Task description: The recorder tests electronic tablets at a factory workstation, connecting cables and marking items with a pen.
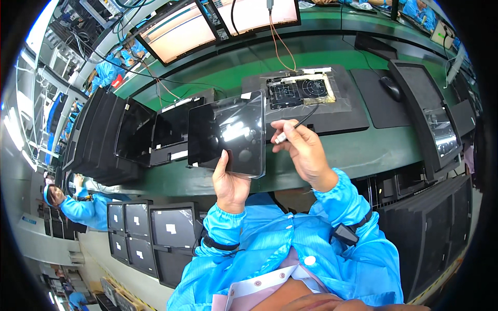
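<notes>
A dark, glossy tablet [226, 132] is held up over the green bench, tilted, with light glaring off its screen. My left hand [231, 186] grips its lower edge, the thumb on the glass and the other fingers hidden behind. Just right of the tablet, my right hand [306, 150] pinches the pale plug of a cable [280, 138]. The plug points toward the tablet's right edge and stands apart from it. From the hand the black cord runs up toward a test fixture [301, 89] with printed target patterns, lying on a black mat.
Another dark tablet [179, 122] lies left, beside a stack of black trays [98, 140]. Two monitors [179, 33] stand at the back. A mouse [390, 88] rests on a black pad at right, near a leaning black tray [428, 114]. More trays [430, 233] are stacked below right.
</notes>
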### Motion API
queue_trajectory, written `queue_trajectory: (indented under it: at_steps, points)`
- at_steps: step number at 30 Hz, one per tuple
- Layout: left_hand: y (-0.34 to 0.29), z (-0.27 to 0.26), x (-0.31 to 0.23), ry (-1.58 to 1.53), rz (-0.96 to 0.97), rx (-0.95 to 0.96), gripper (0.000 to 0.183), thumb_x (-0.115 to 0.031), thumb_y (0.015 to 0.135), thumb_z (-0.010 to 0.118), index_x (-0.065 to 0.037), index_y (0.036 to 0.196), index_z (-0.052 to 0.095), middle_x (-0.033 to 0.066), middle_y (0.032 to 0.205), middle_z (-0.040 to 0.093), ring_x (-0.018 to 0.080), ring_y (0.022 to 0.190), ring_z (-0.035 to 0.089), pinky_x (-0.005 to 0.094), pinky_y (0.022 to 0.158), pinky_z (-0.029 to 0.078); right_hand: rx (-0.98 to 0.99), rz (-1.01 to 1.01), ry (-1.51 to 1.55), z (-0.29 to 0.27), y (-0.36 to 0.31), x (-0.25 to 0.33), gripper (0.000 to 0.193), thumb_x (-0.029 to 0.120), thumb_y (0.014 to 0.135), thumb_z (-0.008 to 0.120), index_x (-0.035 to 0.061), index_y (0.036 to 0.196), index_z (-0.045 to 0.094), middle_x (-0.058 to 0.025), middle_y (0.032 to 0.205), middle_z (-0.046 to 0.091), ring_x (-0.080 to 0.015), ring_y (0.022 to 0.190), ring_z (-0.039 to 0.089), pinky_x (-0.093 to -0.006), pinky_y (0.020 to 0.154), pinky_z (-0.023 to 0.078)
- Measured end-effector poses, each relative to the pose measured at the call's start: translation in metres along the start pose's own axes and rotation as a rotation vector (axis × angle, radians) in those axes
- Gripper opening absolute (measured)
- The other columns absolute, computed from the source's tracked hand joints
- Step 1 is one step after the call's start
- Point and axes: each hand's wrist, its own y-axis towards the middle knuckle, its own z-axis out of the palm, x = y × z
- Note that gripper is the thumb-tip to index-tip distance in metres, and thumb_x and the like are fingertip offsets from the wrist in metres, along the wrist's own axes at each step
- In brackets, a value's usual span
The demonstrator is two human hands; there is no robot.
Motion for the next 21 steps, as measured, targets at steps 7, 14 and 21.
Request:
queue_trajectory:
  at_steps: [7,14,21]
  points:
    - [-0.004,0.001,0.005,0.067,0.030,-0.013,0.031,-0.024,0.104,0.054,-0.004,0.127,0.061,0.0107,0.125,0.067,0.0245,0.113,0.065,0.0425,0.100,0.052,-0.080,-0.153,0.045,0.007,0.011,-0.014,0.019,0.015,0.098,0.069,0.0022,0.111,0.065,-0.0068,0.100,0.068,-0.0140,0.090,0.067,-0.0285,0.077,0.057]
    - [-0.003,0.002,0.011,0.113,0.009,-0.042,0.033,-0.024,0.105,0.053,-0.003,0.129,0.058,0.0105,0.126,0.066,0.0243,0.115,0.063,0.0418,0.102,0.050,-0.139,-0.145,0.019,0.001,0.008,-0.024,0.017,0.014,0.095,0.072,0.0041,0.106,0.064,-0.0044,0.098,0.068,-0.0121,0.091,0.067,-0.0280,0.075,0.058]
    - [-0.002,0.001,0.017,0.127,0.015,-0.044,0.035,-0.025,0.105,0.051,-0.003,0.131,0.056,0.0103,0.127,0.065,0.0245,0.117,0.062,0.0423,0.104,0.048,-0.170,-0.138,0.080,0.003,0.005,-0.026,0.017,0.014,0.095,0.072,0.0040,0.105,0.064,-0.0043,0.097,0.068,-0.0123,0.091,0.067,-0.0283,0.072,0.060]
